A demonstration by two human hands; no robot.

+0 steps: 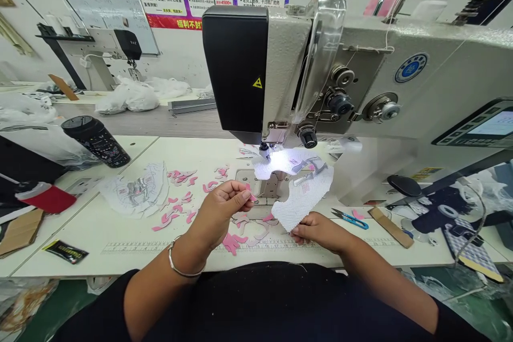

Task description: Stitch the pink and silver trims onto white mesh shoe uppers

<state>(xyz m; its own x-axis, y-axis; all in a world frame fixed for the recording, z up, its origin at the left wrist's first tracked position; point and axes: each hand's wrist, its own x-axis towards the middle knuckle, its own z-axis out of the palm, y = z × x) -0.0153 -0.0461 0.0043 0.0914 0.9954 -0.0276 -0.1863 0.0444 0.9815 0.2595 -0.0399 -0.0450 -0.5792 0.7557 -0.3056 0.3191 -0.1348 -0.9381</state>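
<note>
A white mesh shoe-upper piece (301,192) lies under the sewing machine's needle area (265,152), lit by the machine lamp. My right hand (316,231) pinches the near edge of this piece on the table. My left hand (224,204) is raised just left of the needle plate (269,188), fingers pinched on a small pink cut piece (251,196). Several loose pink pieces (182,199) lie scattered on the white table (120,235) to the left and in front of my hands.
The sewing machine head (288,69) fills the upper right, with a control panel (484,125). Blue thread snips (350,218) lie right of my right hand. A stack of white printed pieces (136,189), a dark bottle (96,141) and a red-capped item (46,196) sit at left.
</note>
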